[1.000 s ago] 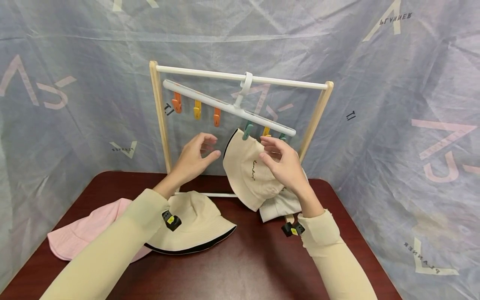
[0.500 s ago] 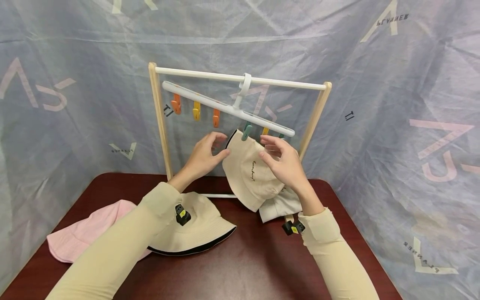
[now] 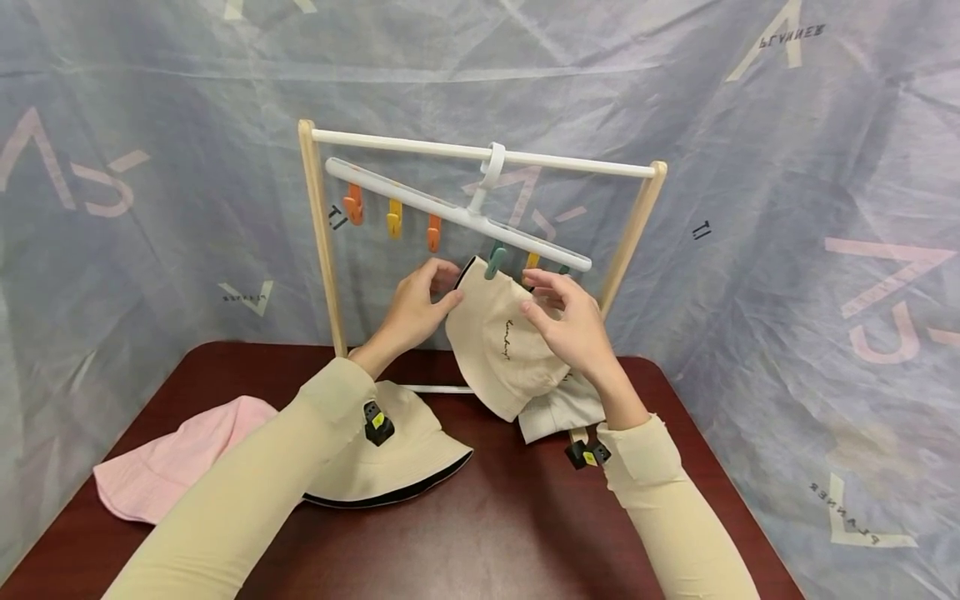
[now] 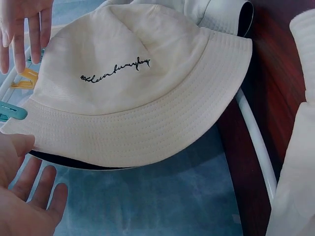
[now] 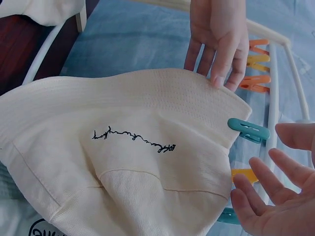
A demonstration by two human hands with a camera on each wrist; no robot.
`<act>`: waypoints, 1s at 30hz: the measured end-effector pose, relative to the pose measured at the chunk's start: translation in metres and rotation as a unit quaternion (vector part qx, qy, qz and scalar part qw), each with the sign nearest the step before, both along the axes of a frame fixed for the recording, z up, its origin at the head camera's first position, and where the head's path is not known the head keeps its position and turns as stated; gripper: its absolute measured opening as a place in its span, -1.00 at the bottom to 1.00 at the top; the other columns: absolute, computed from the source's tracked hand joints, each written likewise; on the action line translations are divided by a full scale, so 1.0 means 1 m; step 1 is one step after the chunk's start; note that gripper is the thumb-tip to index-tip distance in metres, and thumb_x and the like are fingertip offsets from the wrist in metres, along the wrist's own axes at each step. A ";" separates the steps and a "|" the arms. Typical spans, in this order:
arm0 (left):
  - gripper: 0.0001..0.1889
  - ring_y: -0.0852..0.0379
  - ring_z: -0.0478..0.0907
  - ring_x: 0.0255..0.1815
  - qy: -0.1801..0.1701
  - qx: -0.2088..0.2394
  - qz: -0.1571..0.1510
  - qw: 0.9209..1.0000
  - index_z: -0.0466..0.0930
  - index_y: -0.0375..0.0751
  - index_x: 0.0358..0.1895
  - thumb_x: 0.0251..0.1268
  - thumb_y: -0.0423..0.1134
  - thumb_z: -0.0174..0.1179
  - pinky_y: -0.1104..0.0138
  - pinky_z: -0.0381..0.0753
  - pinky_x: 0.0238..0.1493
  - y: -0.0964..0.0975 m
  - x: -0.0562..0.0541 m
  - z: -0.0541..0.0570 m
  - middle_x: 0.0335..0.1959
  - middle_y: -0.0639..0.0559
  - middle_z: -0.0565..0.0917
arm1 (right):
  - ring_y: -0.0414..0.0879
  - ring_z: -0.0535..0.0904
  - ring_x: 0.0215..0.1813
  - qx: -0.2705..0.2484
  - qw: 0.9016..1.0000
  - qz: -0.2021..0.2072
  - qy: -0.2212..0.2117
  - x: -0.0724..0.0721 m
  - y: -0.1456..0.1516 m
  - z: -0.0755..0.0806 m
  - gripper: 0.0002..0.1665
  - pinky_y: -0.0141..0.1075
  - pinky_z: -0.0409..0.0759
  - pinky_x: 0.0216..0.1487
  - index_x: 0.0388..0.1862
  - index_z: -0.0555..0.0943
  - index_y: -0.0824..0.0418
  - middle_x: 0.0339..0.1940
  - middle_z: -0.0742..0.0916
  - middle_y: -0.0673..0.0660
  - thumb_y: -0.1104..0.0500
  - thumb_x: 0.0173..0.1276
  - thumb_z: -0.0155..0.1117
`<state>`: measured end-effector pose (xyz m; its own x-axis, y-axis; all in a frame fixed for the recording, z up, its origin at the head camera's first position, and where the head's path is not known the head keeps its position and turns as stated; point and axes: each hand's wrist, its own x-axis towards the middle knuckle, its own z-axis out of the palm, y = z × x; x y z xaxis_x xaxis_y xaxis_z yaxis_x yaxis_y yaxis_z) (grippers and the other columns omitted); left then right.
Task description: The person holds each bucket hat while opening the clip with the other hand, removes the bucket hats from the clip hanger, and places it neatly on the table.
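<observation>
A cream bucket hat [image 3: 498,342] with dark script and a black lining hangs by its brim from a green clip [image 3: 495,262] on the white clip hanger [image 3: 450,208]. My left hand [image 3: 416,304] is at the brim's left edge. Its thumb touches or nearly touches the cream face, while the fingers reach behind, loosely spread; no firm pinch shows. On the other side, my right hand [image 3: 572,325] hovers before the hat near the yellow clip [image 5: 244,175], fingers relaxed and holding nothing. Behind this hat is a whitish hat [image 3: 558,412], partly covered.
The hanger hooks onto a wood-and-white rack [image 3: 480,152], tilted down to the right. Orange [image 3: 353,204] and yellow [image 3: 394,219] clips hang at its left. Another cream hat [image 3: 397,450] and a pink hat [image 3: 187,450] lie on the dark red table [image 3: 495,533]. Grey cloth stands behind.
My left hand has moved right, from beside the hanging hat to its brim edge. The right hand and the hats stay nearly where they were.
</observation>
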<state>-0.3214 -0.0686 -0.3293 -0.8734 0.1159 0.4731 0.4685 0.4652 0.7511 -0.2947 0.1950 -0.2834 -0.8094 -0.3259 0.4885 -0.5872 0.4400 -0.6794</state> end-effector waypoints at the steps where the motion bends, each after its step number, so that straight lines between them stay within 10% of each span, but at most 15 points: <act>1: -0.64 -0.07 0.62 0.19 -0.001 0.004 0.001 1.000 0.54 -0.18 0.31 0.58 -0.20 0.28 0.08 0.57 0.30 0.000 0.000 0.000 0.19 -0.12 0.66 | 0.20 0.62 0.34 0.000 1.000 0.001 0.000 0.000 0.000 0.000 -0.47 0.04 0.57 0.41 0.43 0.59 0.23 0.33 0.68 0.22 0.23 0.53 0.38; 30: -0.81 -0.05 0.68 -0.01 -0.004 0.029 0.017 0.999 0.60 -0.18 0.14 0.58 -0.29 0.27 0.13 0.67 0.09 0.007 -0.007 -0.002 -0.02 -0.12 0.71 | 0.14 0.63 0.34 0.003 1.000 0.006 -0.005 -0.002 -0.007 0.004 -0.48 -0.05 0.57 0.41 0.45 0.57 0.20 0.32 0.68 0.29 0.22 0.55 0.36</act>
